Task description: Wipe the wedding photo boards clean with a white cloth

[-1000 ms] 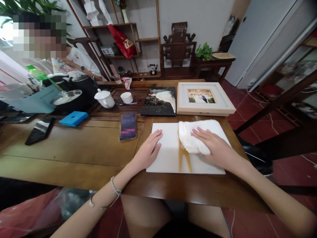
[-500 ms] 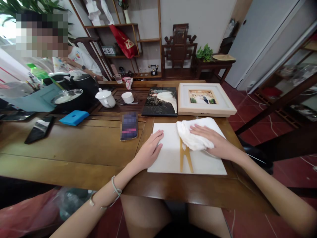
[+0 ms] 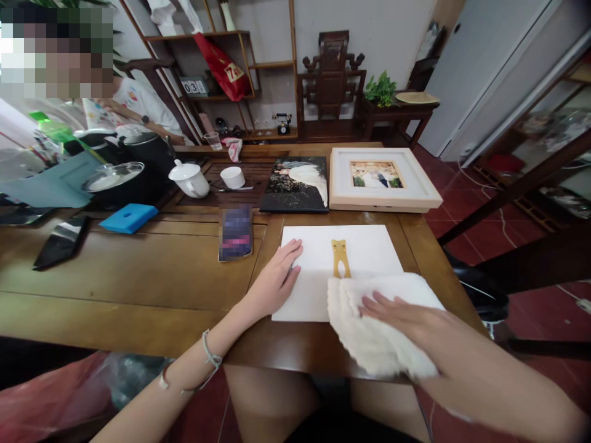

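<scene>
My left hand (image 3: pixel 278 280) lies flat with fingers stretched over the left edge of a white board (image 3: pixel 309 246) on the wooden table. On the board rests a flat amber-coloured piece (image 3: pixel 340 253) with two ear-like points at its top and an oval gap. A white towel (image 3: pixel 392 344) hides its lower part. My right hand (image 3: pixel 401 317) presses on this towel with its fingers extended, holding it over the board's near right corner. The towel hangs past the table's front edge. My right thumb is not visible.
Behind the board are a black picture panel (image 3: pixel 295 184) and a pale wooden frame (image 3: pixel 339 198). A phone (image 3: pixel 235 234), a blue block (image 3: pixel 129 218), a white teapot (image 3: pixel 191 180) and a small white cup (image 3: pixel 232 178) stand to the left. Another person (image 3: pixel 143 104) sits at the far left.
My right hand has drawn the towel toward me across the board. The amber-coloured piece's top now shows, while its two prongs are covered. My left hand stays in place on the board.
</scene>
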A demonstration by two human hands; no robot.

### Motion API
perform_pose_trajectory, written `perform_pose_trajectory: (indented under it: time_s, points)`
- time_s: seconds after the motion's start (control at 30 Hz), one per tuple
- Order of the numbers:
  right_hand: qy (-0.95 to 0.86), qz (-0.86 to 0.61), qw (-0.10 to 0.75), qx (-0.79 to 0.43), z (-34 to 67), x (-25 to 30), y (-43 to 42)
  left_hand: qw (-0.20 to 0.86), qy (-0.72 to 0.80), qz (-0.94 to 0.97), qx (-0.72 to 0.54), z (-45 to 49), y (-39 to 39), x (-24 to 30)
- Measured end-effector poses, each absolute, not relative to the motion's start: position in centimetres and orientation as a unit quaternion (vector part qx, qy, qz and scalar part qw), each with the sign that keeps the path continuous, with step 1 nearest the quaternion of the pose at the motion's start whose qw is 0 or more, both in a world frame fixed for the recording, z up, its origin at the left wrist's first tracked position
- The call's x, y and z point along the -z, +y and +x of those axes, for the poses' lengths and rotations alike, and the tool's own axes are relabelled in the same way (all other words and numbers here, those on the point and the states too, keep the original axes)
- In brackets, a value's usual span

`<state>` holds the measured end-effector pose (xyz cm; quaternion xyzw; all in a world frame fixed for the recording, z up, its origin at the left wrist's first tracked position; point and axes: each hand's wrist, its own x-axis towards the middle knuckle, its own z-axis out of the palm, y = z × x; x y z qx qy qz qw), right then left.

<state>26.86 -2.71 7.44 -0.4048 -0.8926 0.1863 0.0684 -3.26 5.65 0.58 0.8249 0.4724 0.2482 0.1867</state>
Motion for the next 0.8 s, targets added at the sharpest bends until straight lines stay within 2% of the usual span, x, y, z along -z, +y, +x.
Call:
perform_pose_trajectory:
  time_s: [0.1, 0.2, 0.3, 0.43, 0.67, 0.73, 0.8]
  points:
    - [-0.877, -0.425, 0.102, -0.2, 26.7, -6.3, 2.3, 0.184, 0.466, 0.828, -0.252, -3.3, 5.7, -0.6]
    - [-0.89, -0.379, 0.154, -0.201, 26.4, -5.0, 7.9, 0.184, 0.466, 0.829, -0.25, -3.4, 5.7, -0.6]
    - [-0.865, -0.412, 0.203, -0.2, 26.1, -4.4, 10.7, 0.183, 0.47, 0.828, -0.244, -3.3, 5.7, -0.7]
    - [-0.839, -0.433, 0.235, -0.231, 25.7, -4.3, 8.8, 0.183, 0.474, 0.827, -0.24, -3.3, 5.7, -0.8]
    - [-0.837, -0.322, 0.235, -0.375, 25.3, -4.8, 0.4, 0.182, 0.468, 0.827, -0.253, -3.3, 5.7, -0.6]
    - [-0.834, -0.312, 0.239, -0.387, 25.2, -4.4, 0.4, 0.184, 0.465, 0.828, -0.254, -3.3, 5.7, -0.6]
    - [-0.81, -0.364, 0.27, -0.372, 25.1, -3.7, 2.0, 0.185, 0.468, 0.827, -0.252, -3.3, 5.7, -0.6]
